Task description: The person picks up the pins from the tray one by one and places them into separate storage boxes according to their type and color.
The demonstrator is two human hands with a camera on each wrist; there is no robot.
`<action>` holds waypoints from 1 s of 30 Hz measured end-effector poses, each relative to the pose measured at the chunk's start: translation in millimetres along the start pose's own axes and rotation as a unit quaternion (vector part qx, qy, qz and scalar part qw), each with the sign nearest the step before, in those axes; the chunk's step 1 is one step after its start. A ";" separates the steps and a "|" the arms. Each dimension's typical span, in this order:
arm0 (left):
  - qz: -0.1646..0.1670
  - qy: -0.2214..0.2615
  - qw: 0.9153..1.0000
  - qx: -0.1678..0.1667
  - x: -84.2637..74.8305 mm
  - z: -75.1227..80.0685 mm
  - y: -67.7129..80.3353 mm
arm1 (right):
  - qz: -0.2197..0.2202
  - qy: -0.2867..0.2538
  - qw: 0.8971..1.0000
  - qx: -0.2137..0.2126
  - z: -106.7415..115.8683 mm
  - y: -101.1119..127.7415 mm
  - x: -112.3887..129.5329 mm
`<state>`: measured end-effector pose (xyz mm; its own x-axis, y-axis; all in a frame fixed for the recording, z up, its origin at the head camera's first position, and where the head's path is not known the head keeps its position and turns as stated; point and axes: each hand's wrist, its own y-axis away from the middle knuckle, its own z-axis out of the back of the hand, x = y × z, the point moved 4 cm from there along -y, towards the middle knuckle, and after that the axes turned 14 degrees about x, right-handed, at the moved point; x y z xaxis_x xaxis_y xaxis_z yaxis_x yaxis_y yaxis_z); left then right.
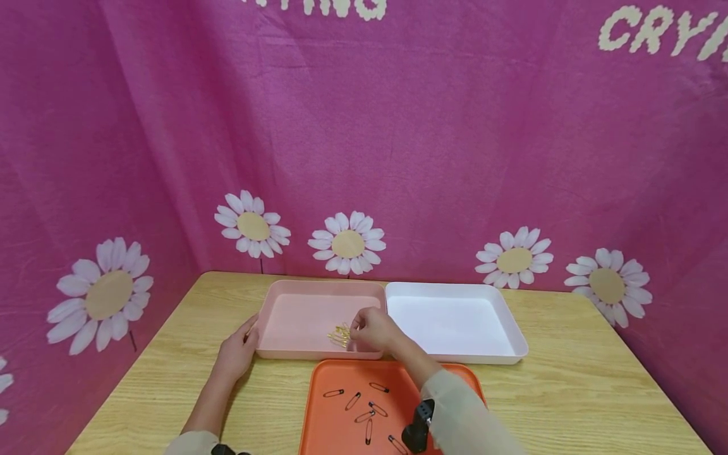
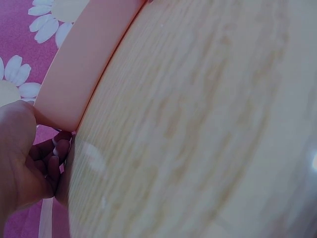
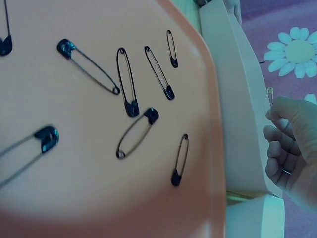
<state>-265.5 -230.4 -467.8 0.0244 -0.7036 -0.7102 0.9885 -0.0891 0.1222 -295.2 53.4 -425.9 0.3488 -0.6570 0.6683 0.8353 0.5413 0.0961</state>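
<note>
My left hand [image 1: 236,351] grips the left wall of a shallow pink tray [image 1: 304,313]; in the left wrist view its thumb lies at the tray's corner and its fingers curl below. Over the tray's front right part, my right hand [image 1: 375,328] pinches a gold safety pin [image 3: 270,96] between thumb and fingertips, the pin's end standing up above them. Just left of that hand, a small pile of gold safety pins [image 1: 338,337] lies in the pink tray.
An orange tray [image 1: 324,423] in front holds several black safety pins [image 3: 128,84], spread apart; my right forearm crosses above it. A white tray [image 1: 449,322] stands against the pink one's right side. Behind the wooden table [image 1: 574,379] hangs a magenta cloth [image 1: 409,158] with daisies.
</note>
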 end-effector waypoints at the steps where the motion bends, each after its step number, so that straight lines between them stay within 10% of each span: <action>1: 0.000 0.002 1.000 0.001 -0.4 0.1 0.2 | -0.006 0.002 1.000 -0.001 -0.7 -0.3 0.2; 30: 0.001 0.001 1.000 -0.003 2.5 -0.5 -2.0 | -0.057 0.056 0.996 -0.030 -13.5 -10.0 -1.4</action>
<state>-267.4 -231.5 -470.2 0.0263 -0.7025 -0.7112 0.9892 -0.0842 0.1198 -298.3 41.8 -437.8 0.2922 -0.7687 0.5689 0.8947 0.4298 0.1212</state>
